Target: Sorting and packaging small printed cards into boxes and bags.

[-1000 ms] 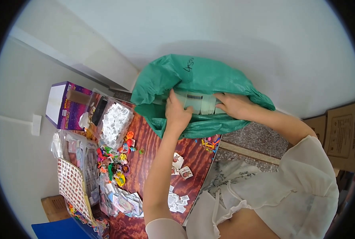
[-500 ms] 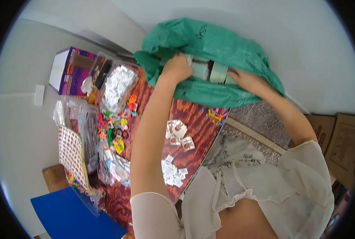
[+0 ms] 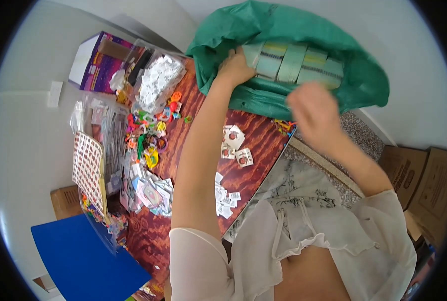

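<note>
I'm seeing the bundles [image 3: 289, 64] running left-right inside the bag [image 3: 306, 27], left hand [image 3: 236, 69] sitting nearer, at their left end, right hand [image 3: 314, 108] blurring; I can't tell either grip's state.

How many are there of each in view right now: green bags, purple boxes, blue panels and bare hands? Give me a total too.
Green bag: 1
Purple box: 1
Blue panel: 1
Bare hands, left hand and right hand: 2
Total: 5
</note>
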`<control>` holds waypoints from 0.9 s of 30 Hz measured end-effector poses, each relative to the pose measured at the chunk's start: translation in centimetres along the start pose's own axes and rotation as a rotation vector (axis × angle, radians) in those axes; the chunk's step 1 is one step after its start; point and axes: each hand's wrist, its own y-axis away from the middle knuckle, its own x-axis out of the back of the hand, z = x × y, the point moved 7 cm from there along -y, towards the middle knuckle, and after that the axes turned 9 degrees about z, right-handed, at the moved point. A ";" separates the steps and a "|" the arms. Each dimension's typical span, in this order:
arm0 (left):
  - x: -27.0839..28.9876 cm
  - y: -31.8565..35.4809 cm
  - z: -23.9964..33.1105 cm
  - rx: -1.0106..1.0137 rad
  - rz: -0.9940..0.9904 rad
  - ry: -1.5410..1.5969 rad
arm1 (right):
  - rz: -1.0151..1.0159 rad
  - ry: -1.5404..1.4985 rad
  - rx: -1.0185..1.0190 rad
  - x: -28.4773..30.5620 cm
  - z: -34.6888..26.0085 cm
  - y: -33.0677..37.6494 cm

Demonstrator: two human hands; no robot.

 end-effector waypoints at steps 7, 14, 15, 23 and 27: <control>-0.3 -3.7 -0.7 0.056 0.051 0.279 | -0.237 -0.167 -0.058 -13.6 -5.5 5.0; -0.2 -1.6 -0.7 0.018 0.050 0.503 | -0.324 -0.174 0.235 -20.3 -12.5 7.2; 0.4 -1.3 1.1 0.014 0.043 0.423 | -0.430 -0.328 0.132 -21.6 -12.5 8.5; 2.1 -0.8 -0.2 0.070 -0.007 0.349 | -0.429 -0.454 0.064 -19.6 -11.7 3.2; 2.4 -1.2 1.7 -0.023 -0.114 0.421 | -0.240 -0.208 -0.003 -23.5 -8.1 1.6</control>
